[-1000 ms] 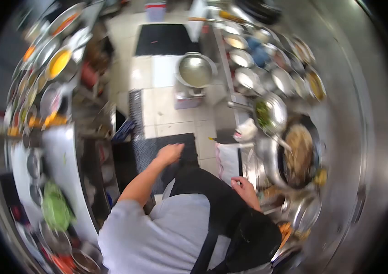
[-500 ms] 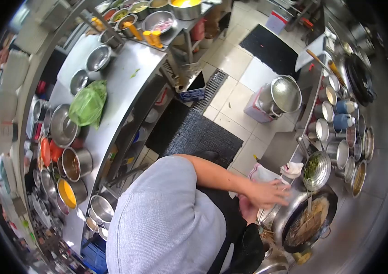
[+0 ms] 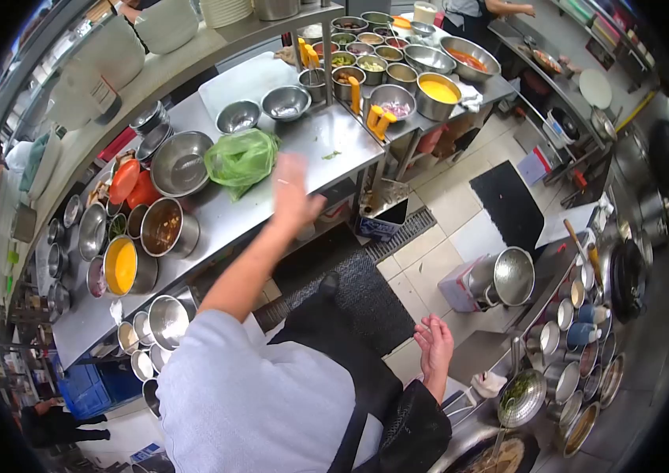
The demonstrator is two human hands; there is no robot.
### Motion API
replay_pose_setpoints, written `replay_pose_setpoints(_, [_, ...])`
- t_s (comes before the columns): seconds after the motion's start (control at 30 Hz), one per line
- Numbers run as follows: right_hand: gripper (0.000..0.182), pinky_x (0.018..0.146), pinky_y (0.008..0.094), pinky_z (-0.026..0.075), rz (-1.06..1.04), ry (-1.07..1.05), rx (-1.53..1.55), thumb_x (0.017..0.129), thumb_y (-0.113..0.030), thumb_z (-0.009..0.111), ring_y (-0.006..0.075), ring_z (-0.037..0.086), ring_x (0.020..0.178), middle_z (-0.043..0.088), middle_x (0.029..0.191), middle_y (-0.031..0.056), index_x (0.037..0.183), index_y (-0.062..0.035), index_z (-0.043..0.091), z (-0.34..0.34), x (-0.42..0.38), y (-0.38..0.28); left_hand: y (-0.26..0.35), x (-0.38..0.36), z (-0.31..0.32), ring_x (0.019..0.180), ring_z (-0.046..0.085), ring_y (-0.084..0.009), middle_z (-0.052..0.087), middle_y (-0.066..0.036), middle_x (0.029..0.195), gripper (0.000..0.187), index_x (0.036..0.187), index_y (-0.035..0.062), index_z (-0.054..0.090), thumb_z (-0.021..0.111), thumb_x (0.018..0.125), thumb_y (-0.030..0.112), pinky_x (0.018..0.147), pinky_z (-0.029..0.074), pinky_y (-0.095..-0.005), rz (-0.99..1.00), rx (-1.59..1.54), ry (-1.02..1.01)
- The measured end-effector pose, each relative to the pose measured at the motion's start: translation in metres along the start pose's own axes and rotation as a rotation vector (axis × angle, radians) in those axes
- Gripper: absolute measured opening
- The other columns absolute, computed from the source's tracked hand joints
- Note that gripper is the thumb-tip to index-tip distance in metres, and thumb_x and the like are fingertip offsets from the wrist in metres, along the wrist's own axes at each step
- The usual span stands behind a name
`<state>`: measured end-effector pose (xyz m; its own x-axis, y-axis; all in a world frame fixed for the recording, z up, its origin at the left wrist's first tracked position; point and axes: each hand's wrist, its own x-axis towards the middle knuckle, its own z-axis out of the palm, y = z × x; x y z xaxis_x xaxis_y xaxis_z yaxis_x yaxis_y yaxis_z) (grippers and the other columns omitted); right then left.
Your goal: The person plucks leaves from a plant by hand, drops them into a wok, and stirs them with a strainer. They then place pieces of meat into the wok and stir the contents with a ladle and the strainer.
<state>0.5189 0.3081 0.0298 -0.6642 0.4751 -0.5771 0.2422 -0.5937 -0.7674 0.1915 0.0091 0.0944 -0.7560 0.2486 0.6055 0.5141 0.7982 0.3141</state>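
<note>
My left hand [image 3: 293, 193] is stretched over the worktop beside a green plastic bag [image 3: 241, 160]. Motion blurs its fingers, but the thumb stands apart and nothing shows in the hand. Leafy greens seem to fill the bag. On the other side, my right hand [image 3: 435, 347] hangs in the air near the stove, fingers loosely curled and apart, with nothing in it. Below it to the right are a perforated skimmer [image 3: 535, 394] holding chopped greens and a dark wok [image 3: 530, 451] with pale food, partly cut off by the frame edge.
The steel worktop [image 3: 342, 146] carries metal bowls and a pot of yellow liquid [image 3: 121, 266]. Several ingredient tubs stand at the back. A stockpot [image 3: 512, 276] is by the stove, and a black mat [image 3: 358, 292] lies underfoot. Other people are at the edges.
My view and body have turned toward the worktop. My left hand has swung from beside the wok to the green bag. My right hand, partly hidden before, now shows clear of the wok.
</note>
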Motion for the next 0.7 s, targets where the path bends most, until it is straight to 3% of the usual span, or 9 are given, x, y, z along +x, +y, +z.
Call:
replay_pose_setpoints(0.07, [0.035, 0.07, 0.0281, 0.053, -0.031, -0.003, -0.244, 0.095, -0.022, 0.065, 0.0165, 0.068, 0.084, 0.067, 0.107, 0.0097, 0.125, -0.0031, 0.059, 0.015, 0.034, 0.002, -0.069, 0.024, -0.027, 0.145, 0.018, -0.0473, 0.023, -0.028, 0.154, 0.123, 0.156, 0.0049, 0.007, 0.086, 0.066, 0.035, 0.116, 0.016, -0.0623, -0.169, 0.369, -0.11])
replay_pose_setpoints(0.17, [0.038, 0.075, 0.0327, 0.053, -0.217, -0.127, -0.775, 0.09, -0.016, 0.067, 0.0203, 0.067, 0.087, 0.067, 0.106, 0.0134, 0.122, 0.0031, 0.061, 0.067, 0.093, -0.004, -0.13, 0.034, -0.047, 0.145, 0.02, -0.0465, 0.033, -0.028, 0.15, 0.128, 0.157, 0.0069, 0.001, 0.086, 0.065, 0.036, 0.115, 0.013, -0.0658, -0.271, 0.539, -0.273])
replay_pose_setpoints(0.23, [0.039, 0.081, 0.0383, 0.052, -0.436, -0.275, -1.033, 0.087, -0.012, 0.068, 0.0277, 0.066, 0.092, 0.066, 0.107, 0.0173, 0.121, 0.0042, 0.061, 0.128, 0.131, -0.014, -0.173, 0.033, -0.031, 0.137, 0.037, -0.0446, 0.048, -0.028, 0.139, 0.13, 0.157, 0.0108, -0.008, 0.083, 0.067, 0.033, 0.114, 0.011, -0.0692, -0.208, 0.504, -0.375])
replay_pose_setpoints(0.27, [0.038, 0.086, 0.0408, 0.051, -0.502, -0.335, -1.121, 0.085, -0.011, 0.068, 0.032, 0.065, 0.095, 0.065, 0.107, 0.0191, 0.119, 0.0041, 0.061, 0.174, 0.138, -0.027, -0.179, 0.036, -0.032, 0.123, 0.052, -0.0422, 0.06, -0.024, 0.122, 0.105, 0.156, 0.0086, 0.016, 0.078, 0.073, 0.027, 0.113, 0.023, -0.0639, -0.281, 0.443, -0.448])
replay_pose_setpoints(0.3, [0.035, 0.088, 0.0414, 0.05, -0.637, -0.428, -1.166, 0.085, -0.011, 0.067, 0.0347, 0.063, 0.098, 0.064, 0.109, 0.0201, 0.117, 0.003, 0.062, 0.212, 0.156, -0.032, -0.191, 0.033, -0.027, 0.123, 0.052, -0.0422, 0.06, -0.024, 0.122, 0.105, 0.156, 0.0086, 0.016, 0.078, 0.073, 0.027, 0.113, 0.023, -0.0639, -0.296, 0.439, -0.456])
replay_pose_setpoints(0.4, [0.031, 0.095, 0.0445, 0.047, -0.949, -0.542, -1.271, 0.087, -0.01, 0.065, 0.0387, 0.056, 0.111, 0.056, 0.119, 0.0219, 0.116, 0.0007, 0.061, 0.319, 0.193, -0.039, -0.21, 0.019, -0.026, 0.108, 0.058, -0.0404, 0.061, -0.02, 0.11, 0.06, 0.136, 0.0047, 0.048, 0.068, 0.081, 0.019, 0.102, 0.04, -0.0537, -0.372, 0.219, -0.477])
replay_pose_setpoints(0.47, [0.037, 0.098, 0.0447, 0.046, -0.98, -0.521, -1.353, 0.088, -0.012, 0.064, 0.0405, 0.051, 0.118, 0.051, 0.128, 0.0208, 0.123, -0.0022, 0.057, 0.367, 0.234, -0.024, -0.176, 0.029, -0.059, 0.099, 0.059, -0.0412, 0.06, -0.02, 0.102, 0.028, 0.112, 0.0007, 0.06, 0.061, 0.084, 0.007, 0.087, 0.047, -0.0457, -0.373, -0.057, -0.154])
replay_pose_setpoints(0.63, [0.043, 0.098, 0.0461, 0.046, -0.967, -0.647, -1.537, 0.084, -0.01, 0.064, 0.0408, 0.05, 0.119, 0.048, 0.133, 0.0227, 0.126, -0.0045, 0.057, 0.439, 0.294, 0.001, -0.152, 0.052, -0.104, 0.091, 0.059, -0.04, 0.059, -0.018, 0.097, 0.032, 0.113, -0.001, 0.059, 0.059, 0.081, -0.003, 0.08, 0.047, -0.0407, -0.487, -0.211, -0.093])
replay_pose_setpoints(0.7, [0.073, 0.11, 0.0501, 0.035, -1.066, -0.649, -1.631, 0.077, -0.019, 0.075, 0.0435, 0.034, 0.135, 0.032, 0.15, 0.0249, 0.142, -0.009, 0.044, 0.461, 0.257, -0.019, -0.145, 0.069, -0.114, 0.091, 0.06, -0.0384, 0.059, -0.017, 0.096, 0.037, 0.113, 0.0001, 0.06, 0.061, 0.076, -0.005, 0.08, 0.048, -0.041, -0.366, -0.371, -0.038])
